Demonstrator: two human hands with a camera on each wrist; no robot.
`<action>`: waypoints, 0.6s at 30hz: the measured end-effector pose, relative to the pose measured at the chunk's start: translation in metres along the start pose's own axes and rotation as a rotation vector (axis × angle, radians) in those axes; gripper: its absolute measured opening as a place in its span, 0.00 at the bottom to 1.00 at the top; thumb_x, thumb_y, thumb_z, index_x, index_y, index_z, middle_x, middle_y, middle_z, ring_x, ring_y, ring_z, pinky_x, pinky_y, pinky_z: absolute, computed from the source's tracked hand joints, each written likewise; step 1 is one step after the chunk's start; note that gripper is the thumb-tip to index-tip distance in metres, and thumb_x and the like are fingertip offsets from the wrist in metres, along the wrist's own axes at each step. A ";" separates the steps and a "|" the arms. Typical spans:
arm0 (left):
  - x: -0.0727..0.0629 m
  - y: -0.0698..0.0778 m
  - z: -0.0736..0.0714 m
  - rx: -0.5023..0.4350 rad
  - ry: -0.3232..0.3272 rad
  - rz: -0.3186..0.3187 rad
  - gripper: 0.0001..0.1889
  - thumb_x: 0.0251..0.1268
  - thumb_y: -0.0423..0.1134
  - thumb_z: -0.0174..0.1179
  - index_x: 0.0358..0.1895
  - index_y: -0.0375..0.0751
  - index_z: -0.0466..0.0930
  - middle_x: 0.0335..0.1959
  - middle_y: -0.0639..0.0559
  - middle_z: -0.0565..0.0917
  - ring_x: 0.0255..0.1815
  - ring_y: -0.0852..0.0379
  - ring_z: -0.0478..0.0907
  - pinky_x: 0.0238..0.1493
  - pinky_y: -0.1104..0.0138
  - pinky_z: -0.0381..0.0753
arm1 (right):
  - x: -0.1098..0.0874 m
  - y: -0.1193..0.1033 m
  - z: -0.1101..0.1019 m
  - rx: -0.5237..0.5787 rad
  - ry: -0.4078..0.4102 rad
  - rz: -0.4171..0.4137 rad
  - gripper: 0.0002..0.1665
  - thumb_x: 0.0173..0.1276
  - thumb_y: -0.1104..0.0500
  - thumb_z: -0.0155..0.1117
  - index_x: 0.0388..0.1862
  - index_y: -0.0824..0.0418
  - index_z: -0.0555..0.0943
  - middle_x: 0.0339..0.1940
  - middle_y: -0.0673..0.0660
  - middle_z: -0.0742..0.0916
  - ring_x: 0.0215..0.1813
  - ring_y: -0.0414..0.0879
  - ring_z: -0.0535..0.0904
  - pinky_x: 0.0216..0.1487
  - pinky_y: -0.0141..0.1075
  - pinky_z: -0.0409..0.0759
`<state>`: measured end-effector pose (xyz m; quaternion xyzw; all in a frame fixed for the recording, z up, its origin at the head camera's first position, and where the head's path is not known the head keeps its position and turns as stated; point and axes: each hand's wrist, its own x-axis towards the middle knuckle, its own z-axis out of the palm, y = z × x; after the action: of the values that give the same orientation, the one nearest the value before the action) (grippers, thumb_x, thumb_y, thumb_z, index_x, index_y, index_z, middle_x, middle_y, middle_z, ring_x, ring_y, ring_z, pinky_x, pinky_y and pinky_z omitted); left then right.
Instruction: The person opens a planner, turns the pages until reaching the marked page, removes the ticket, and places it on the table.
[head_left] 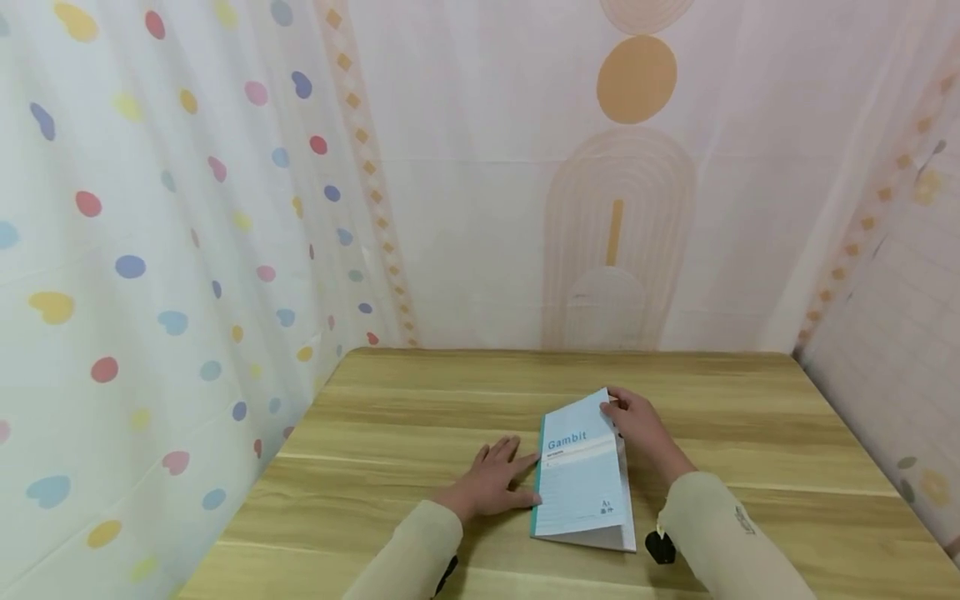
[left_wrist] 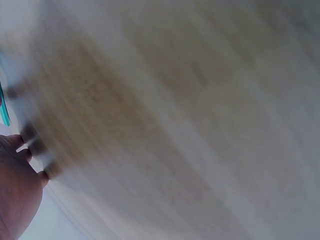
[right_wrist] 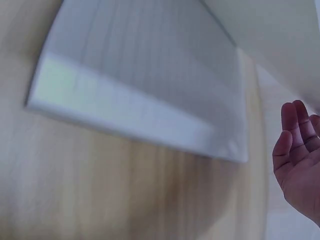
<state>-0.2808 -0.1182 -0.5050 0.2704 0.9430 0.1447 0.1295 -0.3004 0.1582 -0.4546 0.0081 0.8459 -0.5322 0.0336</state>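
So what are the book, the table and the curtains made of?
Book: seemingly paper, smooth; the lifted cover is thin, the page beneath lined. Table: wood or wood-look laminate, smooth; the streaky grain fits either. Curtains: probably thin fabric, matt, given the soft folds.

The notebook (head_left: 577, 487) lay around midway between the worktop's (head_left: 420, 408) left and right edges, short of the far edge. Its teal spine (head_left: 537, 475) faced the left edge. The pale blue cover, printed "Gambit" in blue, stood partly raised along its right side, over a lined page (right_wrist: 145, 85) beneath.
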 end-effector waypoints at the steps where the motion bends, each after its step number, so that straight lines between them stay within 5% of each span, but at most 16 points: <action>1: 0.000 0.000 0.000 -0.001 -0.002 -0.001 0.39 0.67 0.68 0.53 0.78 0.56 0.60 0.80 0.41 0.50 0.80 0.44 0.42 0.76 0.45 0.41 | 0.001 -0.004 0.000 0.009 0.003 0.004 0.32 0.80 0.55 0.50 0.76 0.69 0.61 0.64 0.69 0.76 0.59 0.59 0.74 0.58 0.52 0.75; 11: 0.000 -0.002 -0.003 -0.021 0.006 0.012 0.40 0.66 0.69 0.53 0.77 0.56 0.61 0.80 0.41 0.49 0.81 0.43 0.38 0.75 0.44 0.37 | 0.001 -0.031 0.006 0.132 -0.030 -0.017 0.30 0.80 0.57 0.50 0.76 0.67 0.62 0.58 0.68 0.80 0.46 0.53 0.81 0.43 0.39 0.82; 18: 0.001 0.000 -0.009 -0.057 0.024 0.039 0.38 0.67 0.67 0.54 0.77 0.58 0.61 0.80 0.41 0.51 0.80 0.42 0.39 0.75 0.45 0.38 | -0.003 -0.043 0.017 0.268 -0.107 -0.085 0.29 0.80 0.58 0.50 0.74 0.69 0.64 0.56 0.69 0.82 0.42 0.50 0.84 0.40 0.41 0.84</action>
<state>-0.2847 -0.1191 -0.4966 0.2833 0.9344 0.1774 0.1230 -0.2983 0.1242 -0.4225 -0.0515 0.7640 -0.6409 0.0548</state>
